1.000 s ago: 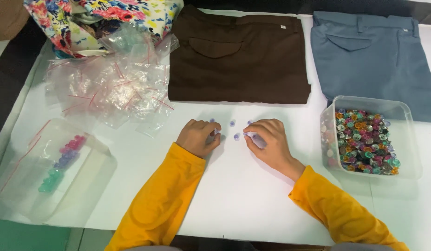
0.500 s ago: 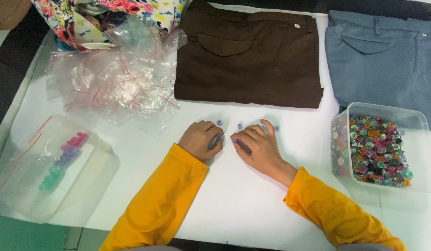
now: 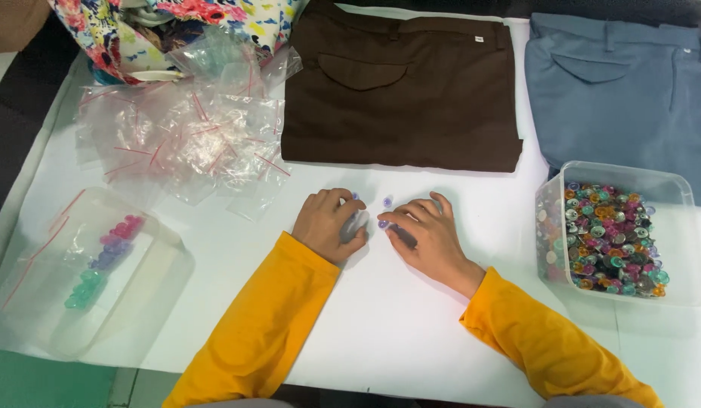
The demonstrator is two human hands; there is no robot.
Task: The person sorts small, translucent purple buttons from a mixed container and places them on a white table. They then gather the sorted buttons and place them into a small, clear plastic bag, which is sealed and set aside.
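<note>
Sorting seems to be the step in hand: both hands rest on the white desk (image 3: 411,332), close together, working a few small purple beads (image 3: 385,202) that lie between the fingertips. My left hand (image 3: 329,224) is curled shut around something pale, perhaps a small clear bag, though I cannot tell for sure. My right hand (image 3: 426,236) lies flatter, fingers bent, one fingertip touching a bead. I judge the next move calls for a fine pinch on one bead without scattering the others. The box of mixed beads (image 3: 668,189) stands well to the right, the pile of clear bags (image 3: 192,143) up left. Against half a second ago, the hands have drawn slightly nearer each other and the beads sit tighter between them; the brown trousers (image 3: 399,91) have not moved.
</note>
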